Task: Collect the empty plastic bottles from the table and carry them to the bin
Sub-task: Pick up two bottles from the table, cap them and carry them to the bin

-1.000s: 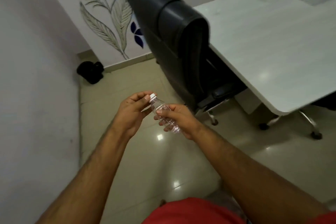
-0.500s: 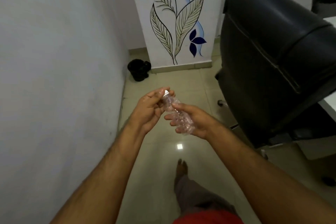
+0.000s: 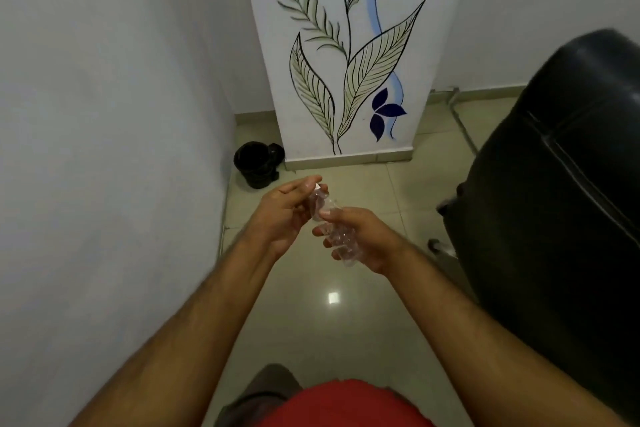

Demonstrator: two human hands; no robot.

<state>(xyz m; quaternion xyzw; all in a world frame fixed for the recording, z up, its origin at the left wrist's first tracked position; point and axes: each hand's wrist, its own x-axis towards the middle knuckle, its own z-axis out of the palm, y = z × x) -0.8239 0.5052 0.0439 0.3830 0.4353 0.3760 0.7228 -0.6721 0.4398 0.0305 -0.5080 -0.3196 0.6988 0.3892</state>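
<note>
A small clear plastic bottle (image 3: 341, 237) with a white cap lies slanted between both hands, cap end up and to the left. My right hand (image 3: 360, 236) wraps the bottle's ribbed body from the right. My left hand (image 3: 287, 208) pinches the cap end with thumb and fingers. A black bin (image 3: 258, 165) lined with a black bag stands on the floor ahead, in the corner where the left wall meets the painted pillar. The bottle is well short of the bin and above floor level.
A plain white wall runs along the left. A pillar (image 3: 349, 55) painted with leaves stands straight ahead behind the bin. A large black office chair (image 3: 561, 191) fills the right side. Glossy beige floor tiles (image 3: 332, 322) lie between wall and chair.
The view has swung left and forward: table and chair slid right, the table left the view, and the bin and pillar came closer and more central. Both hands kept hold of the bottle.
</note>
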